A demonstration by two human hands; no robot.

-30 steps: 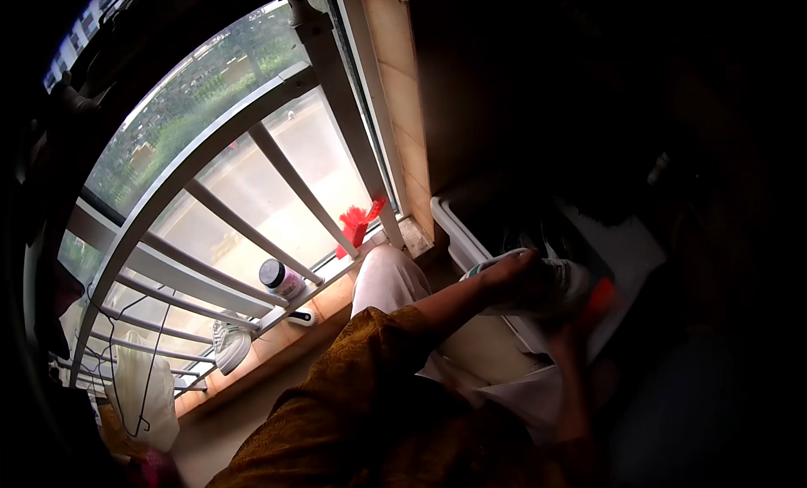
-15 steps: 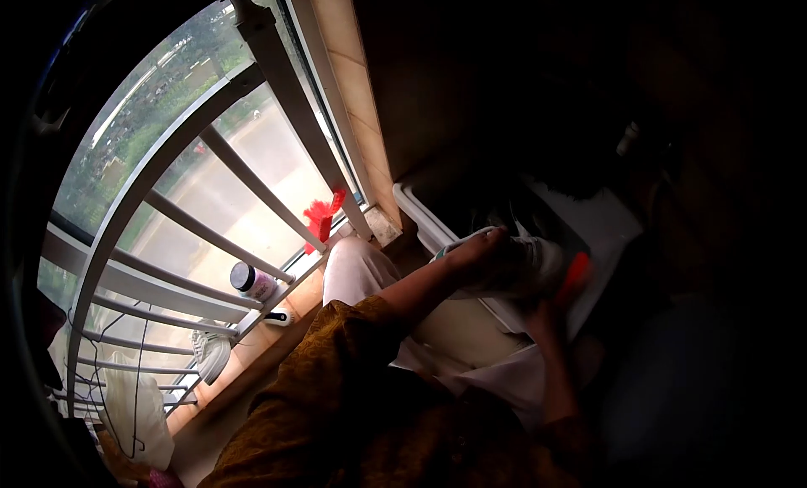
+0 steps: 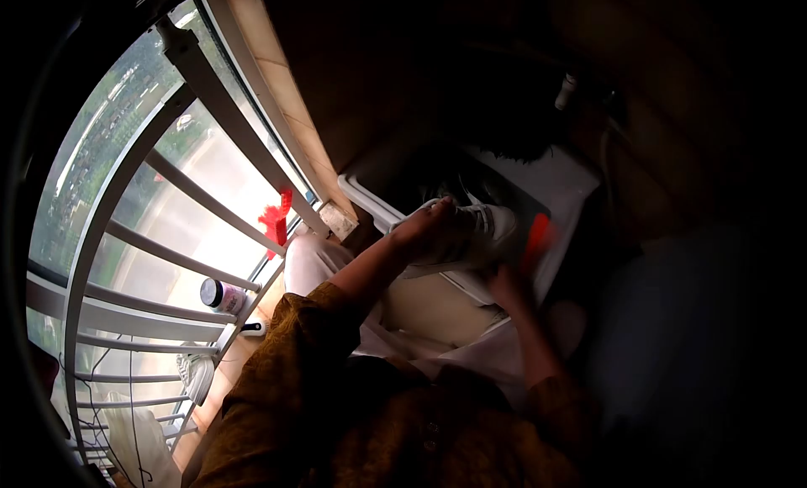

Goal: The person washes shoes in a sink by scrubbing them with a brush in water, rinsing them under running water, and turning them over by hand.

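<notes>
My left hand (image 3: 424,227) is closed on a white shoe (image 3: 492,221), which it holds over a white basin (image 3: 572,177). My right hand (image 3: 506,286) is closed around something with a bright red part (image 3: 535,240), blurred by motion, close to the shoe's right side; it looks like a brush. Dark shapes lie in the basin behind the shoe, too dim to make out.
On the left, white railing bars (image 3: 189,185) stand before a window. Along the sill are a red brush (image 3: 275,223), a dark-lidded jar (image 3: 222,295), a small black-and-white brush (image 3: 254,328) and another white shoe (image 3: 195,374). A pale bag (image 3: 139,437) hangs at lower left.
The whole view has shifted, so the railing, basin and hands appear further left. The red part in my right hand has turned more upright beside the shoe.
</notes>
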